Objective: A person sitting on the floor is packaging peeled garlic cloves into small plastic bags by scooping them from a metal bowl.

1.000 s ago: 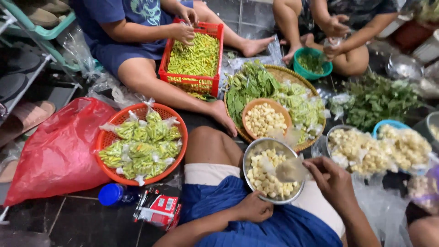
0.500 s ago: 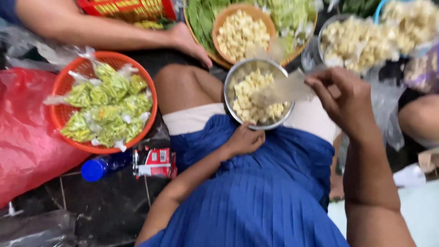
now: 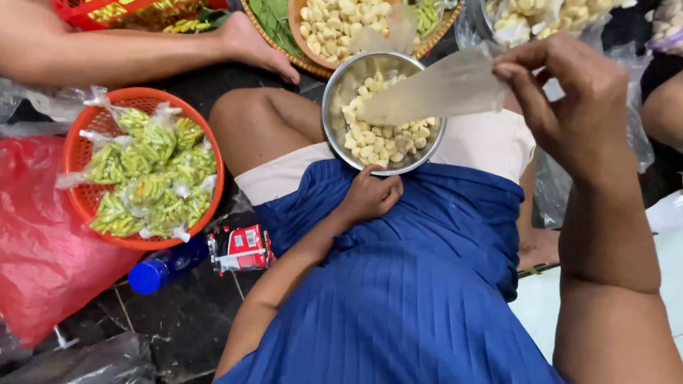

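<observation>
Fingers on bag over garlic bowl

To your left an orange basket is sitting on the dark floor, holding small clear bags of green chillies, with a red plastic bag lying against its near side. Just beside the basket a bottle with a blue cap is lying on the floor. Ahead of you another person's bare foot is resting by a woven tray carrying green leaves and a brown bowl of peeled garlic.
</observation>
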